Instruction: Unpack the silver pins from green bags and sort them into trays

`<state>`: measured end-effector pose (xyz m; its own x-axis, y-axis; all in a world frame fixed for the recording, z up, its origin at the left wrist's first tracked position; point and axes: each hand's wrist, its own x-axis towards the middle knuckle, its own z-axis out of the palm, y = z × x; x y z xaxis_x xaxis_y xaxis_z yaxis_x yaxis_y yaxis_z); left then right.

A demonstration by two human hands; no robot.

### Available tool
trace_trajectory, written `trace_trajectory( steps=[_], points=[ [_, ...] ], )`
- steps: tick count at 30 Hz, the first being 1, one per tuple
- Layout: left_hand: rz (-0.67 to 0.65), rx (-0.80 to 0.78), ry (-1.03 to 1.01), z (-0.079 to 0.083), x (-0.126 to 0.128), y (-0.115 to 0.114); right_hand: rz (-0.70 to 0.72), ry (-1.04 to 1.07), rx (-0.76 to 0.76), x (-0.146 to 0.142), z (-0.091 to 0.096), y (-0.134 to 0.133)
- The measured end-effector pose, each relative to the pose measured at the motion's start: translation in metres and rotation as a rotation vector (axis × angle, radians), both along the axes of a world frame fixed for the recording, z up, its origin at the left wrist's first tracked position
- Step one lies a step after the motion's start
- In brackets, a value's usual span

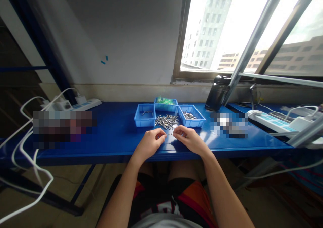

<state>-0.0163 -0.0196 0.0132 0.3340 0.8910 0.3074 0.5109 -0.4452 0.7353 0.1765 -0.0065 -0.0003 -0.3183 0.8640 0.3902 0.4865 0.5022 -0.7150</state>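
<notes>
Just above the table's front part, my left hand [150, 143] and my right hand [188, 139] face each other, a small gap between their fingertips. Both are closed in a pinch. A thin metal piece [170, 134] spans the gap, one end at each hand's fingertips; its exact kind is too small to make out. Right behind my hands lies a loose pile of slim metal pieces [166, 121]. Blue bins surround the pile: the left bin [144, 123] holds a few metal pieces, the right bin [193, 123] holds many, and the back bin [166, 108] contains green plastic material.
The blue table [113, 137] runs along a wall below a window. A power strip [87, 104] with white cables sits at left, another power strip [272, 120] at right. A black appliance [217, 93] stands behind the right side. Two blurred patches hide items.
</notes>
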Motion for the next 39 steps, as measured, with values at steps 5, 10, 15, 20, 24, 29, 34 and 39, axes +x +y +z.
trace_trajectory(
  steps=[5, 10, 15, 20, 24, 29, 34, 39],
  points=[
    [0.010, 0.014, -0.009, -0.0002, 0.0007, -0.0007, -0.002, 0.004, -0.010, 0.0001, 0.0007, -0.0012],
    [0.017, 0.003, -0.001, 0.0007, 0.0013, -0.0014, 0.009, -0.009, 0.001, 0.0000, 0.0012, -0.0015],
    [0.014, 0.005, -0.004, -0.0004, 0.0007, -0.0006, 0.023, -0.051, -0.010, -0.0002, 0.0045, -0.0034],
    [-0.008, -0.001, -0.002, -0.0026, -0.0004, 0.0014, 0.021, -0.036, -0.052, -0.0003, 0.0058, -0.0048],
    [-0.014, 0.010, -0.008, -0.0030, -0.0004, 0.0015, 0.026, -0.034, -0.063, -0.0001, 0.0059, -0.0049],
    [-0.012, 0.010, -0.014, -0.0035, 0.0000, 0.0019, 0.027, -0.033, -0.059, -0.0005, 0.0061, -0.0048],
    [-0.017, 0.002, -0.013, -0.0041, 0.0000, 0.0028, 0.022, -0.038, -0.027, -0.0009, 0.0056, -0.0035],
    [-0.027, 0.012, -0.033, -0.0039, -0.0003, 0.0021, 0.023, -0.044, 0.008, -0.0001, 0.0017, -0.0003]
  ],
)
